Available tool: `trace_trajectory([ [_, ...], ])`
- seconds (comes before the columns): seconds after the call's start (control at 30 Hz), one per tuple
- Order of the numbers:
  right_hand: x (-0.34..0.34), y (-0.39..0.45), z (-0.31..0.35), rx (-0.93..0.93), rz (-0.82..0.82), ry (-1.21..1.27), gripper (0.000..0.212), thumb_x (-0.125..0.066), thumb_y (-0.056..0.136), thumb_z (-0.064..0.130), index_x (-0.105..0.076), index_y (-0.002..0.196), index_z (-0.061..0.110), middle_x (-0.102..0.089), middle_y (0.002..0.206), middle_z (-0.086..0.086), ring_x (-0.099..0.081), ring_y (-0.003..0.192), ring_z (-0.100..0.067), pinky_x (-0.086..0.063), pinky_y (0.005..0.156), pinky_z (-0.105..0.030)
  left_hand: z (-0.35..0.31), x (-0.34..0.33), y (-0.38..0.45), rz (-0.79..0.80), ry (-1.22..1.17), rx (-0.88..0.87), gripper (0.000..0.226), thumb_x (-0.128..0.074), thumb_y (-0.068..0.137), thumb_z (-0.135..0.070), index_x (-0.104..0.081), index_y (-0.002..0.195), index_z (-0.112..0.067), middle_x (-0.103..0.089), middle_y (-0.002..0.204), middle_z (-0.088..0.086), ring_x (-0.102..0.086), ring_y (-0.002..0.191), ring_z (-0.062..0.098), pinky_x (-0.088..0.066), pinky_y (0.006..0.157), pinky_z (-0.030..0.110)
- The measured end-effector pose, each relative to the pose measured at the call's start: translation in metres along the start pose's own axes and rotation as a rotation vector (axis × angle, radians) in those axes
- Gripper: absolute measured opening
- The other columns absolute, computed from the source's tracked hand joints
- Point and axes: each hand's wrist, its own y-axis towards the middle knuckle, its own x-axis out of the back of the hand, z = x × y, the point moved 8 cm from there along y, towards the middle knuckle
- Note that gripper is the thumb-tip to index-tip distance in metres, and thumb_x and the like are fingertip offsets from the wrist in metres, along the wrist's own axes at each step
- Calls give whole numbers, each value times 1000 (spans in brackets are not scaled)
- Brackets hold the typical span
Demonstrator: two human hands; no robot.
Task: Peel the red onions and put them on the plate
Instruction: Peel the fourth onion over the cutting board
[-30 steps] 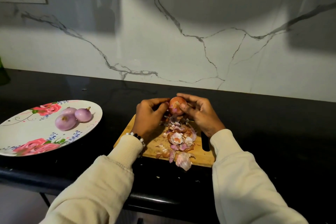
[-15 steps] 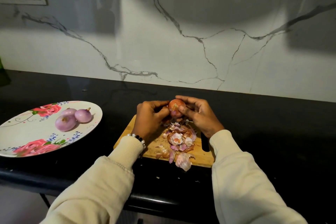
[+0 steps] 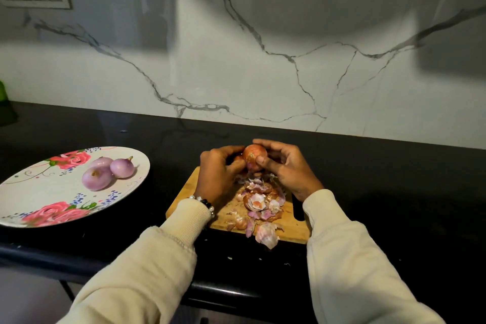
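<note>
Three peeled purple onions point(image 3: 105, 172) already sit on the floral white plate point(image 3: 34, 192). Left hand point(image 3: 218, 173) and right hand point(image 3: 286, 168) both grip a papery-skinned red onion point(image 3: 254, 153) above the wooden cutting board point(image 3: 289, 229); peeling barely started, skins point(image 3: 260, 205) heaped below.

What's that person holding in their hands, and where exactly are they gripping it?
A red onion, skin still on, held above the cutting board. The left hand grips its left side, the right hand its right side and front.
</note>
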Motion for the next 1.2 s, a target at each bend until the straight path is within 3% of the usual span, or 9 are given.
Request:
trace_trajectory([
  [0.1, 0, 1, 1, -5, 1, 42, 35, -64, 93, 7, -63, 127, 14, -68, 121, -1, -63, 117, -17, -54, 97, -34, 3, 4, 2, -40, -2, 24, 26, -62, 89, -2, -72, 112, -11, -71, 95, -8, -65, 85, -3, -53, 78, 12],
  [0.23, 2, 1, 0, -14, -3, 31, 35, -63, 94, 5, -63, 128, 12, -67, 123, -5, -62, 117, -16, -55, 94, -28, 13, -3, 2, 10, -64, 95, 23, -60, 93, -7, -72, 111, -13, -74, 97, -5, -69, 86, 3, -59, 81, 29],
  [0.4, 6, 1, 3, -15, -36, 61, 33, -63, 94, 5, -63, 125, 16, -66, 119, -1, -63, 111, -12, -55, 78, -18, 25, -3, 3, 22, -263, 248, 19, -57, 97, -15, -73, 108, -16, -75, 90, -1, -72, 82, 16, -60, 79, 42],
  [0.53, 9, 1, 4, -17, -71, 74, 35, -61, 95, 3, -61, 129, 12, -65, 117, 0, -64, 108, -10, -55, 76, -17, 16, -2, -1, 44, -366, 280, 16, -64, 93, -20, -74, 100, -9, -75, 85, 4, -73, 78, 21, -60, 70, 37],
  [0.63, 10, 1, 4, -19, -74, 64, 36, -61, 95, 3, -62, 129, 14, -65, 116, 3, -63, 107, -8, -55, 76, -16, 10, -3, -2, 64, -272, 228, 15, -71, 87, -17, -75, 98, -9, -75, 81, 1, -72, 73, 15, -59, 64, 25],
  [0.73, 9, 2, 3, -21, -73, 81, 36, -63, 93, 4, -62, 128, 13, -64, 123, -5, -62, 112, -12, -55, 76, -18, 10, -1, 0, 49, -162, 174, 10, -70, 88, -15, -76, 94, -10, -74, 77, -2, -70, 68, 9, -58, 63, 22],
  [1.1, 5, 1, 4, -11, -48, 135, 35, -64, 92, 2, -63, 125, 13, -66, 120, -6, -66, 107, -12, -56, 75, -21, 22, 4, 6, -34, 2, 166, 2, -72, 83, -15, -74, 83, -15, -71, 75, -4, -68, 68, 9, -61, 67, 34],
  [1.2, 10, 2, 5, -15, -68, 225, 33, -62, 93, 1, -63, 125, 11, -66, 120, -9, -68, 107, -23, -59, 73, -26, 27, 9, 6, -82, 71, 193, 6, -70, 85, -21, -74, 86, -17, -70, 78, -6, -67, 71, 8, -60, 70, 35],
])
